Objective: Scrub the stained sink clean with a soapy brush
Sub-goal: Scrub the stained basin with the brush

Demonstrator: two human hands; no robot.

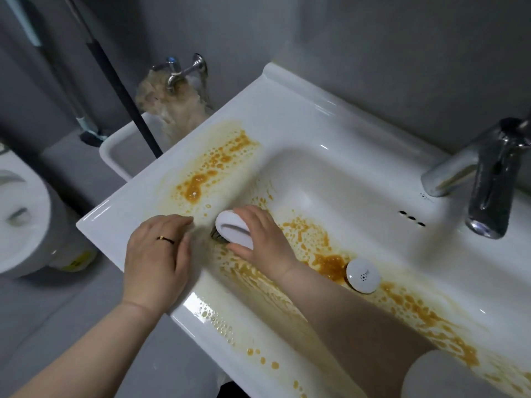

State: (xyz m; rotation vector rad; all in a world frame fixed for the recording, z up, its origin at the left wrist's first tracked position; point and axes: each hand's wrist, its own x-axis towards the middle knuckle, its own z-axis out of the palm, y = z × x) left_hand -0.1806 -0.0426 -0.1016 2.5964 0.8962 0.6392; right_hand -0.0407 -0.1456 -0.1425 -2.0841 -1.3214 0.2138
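Grey walls [373,53] and grey floor [71,311] throughout; at 10 o'clock a wall tap [184,70] above a small white basin [120,150], dark pole [120,90] leaning there; white toilet [26,219] at 9 o'clock.

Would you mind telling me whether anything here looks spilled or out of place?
Yes: orange-brown stains spatter the white sink, on its left ledge, front rim and basin floor beside the drain plug.
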